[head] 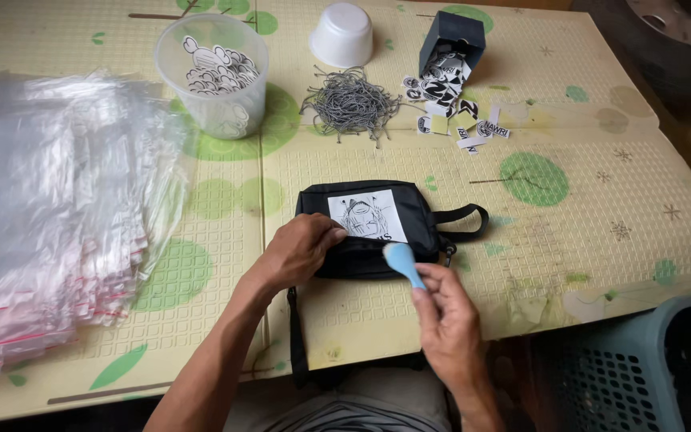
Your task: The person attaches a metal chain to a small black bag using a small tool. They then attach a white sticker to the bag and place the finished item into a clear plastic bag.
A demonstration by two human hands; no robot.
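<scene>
A small black pouch (409,210) with a wrist loop lies flat on the yellow patterned mat (601,240) in front of me. A black-and-white printed patch (365,214) sits on its face. My left hand (297,250) presses down on the pouch's left side, fingertips at the patch's lower left corner. My right hand (445,320) holds a light blue plastic spoon-like tool (403,262), its rounded end just below the patch, over the pouch's lower edge.
A thick stack of clear zip bags (49,208) fills the left. At the back stand a clear cup of printed cutouts (219,72), an upturned white cup (343,34), a heap of grey ball chains (351,104), and a tipped black box spilling stickers (451,72). A teal basket (649,360) sits lower right.
</scene>
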